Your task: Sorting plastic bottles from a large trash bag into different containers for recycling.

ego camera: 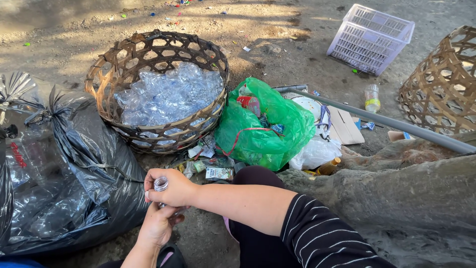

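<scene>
**Ani:** What do the two hands hold?

**Budi:** A clear plastic bottle. It is low in the picture, close to the person's knees. The right hand is wrapped around the top part, fingers closed near the open mouth. The left hand is underneath, closed around the bottom part. Most of the bottle is hidden by the hands.

**Ani:** Is it heavy?

**Budi:** I think it is very light. It looks empty, and I see no cap on it. The thin sides will likely squash in if you squeeze hard. The neck ring is the stiff bit, so that is a good spot to grip. It will not break like glass.

**Ani:** Slippery?

**Budi:** Maybe a little, because it is smooth. Two hands keep it steady.

**Ani:** What is beside the hands?

**Budi:** A big black plastic bag, tied at the top, sits just to the left. A small drink carton lies on the ground a bit ahead.

**Ani:** And farther away?

**Budi:** A woven bamboo basket full of squashed clear bottles. Next to it is a green plastic bag with rubbish in it. A long grey pipe lies across the ground. Far off on the dirt is a white plastic crate, tipped over, and another woven basket at the right edge.
</scene>
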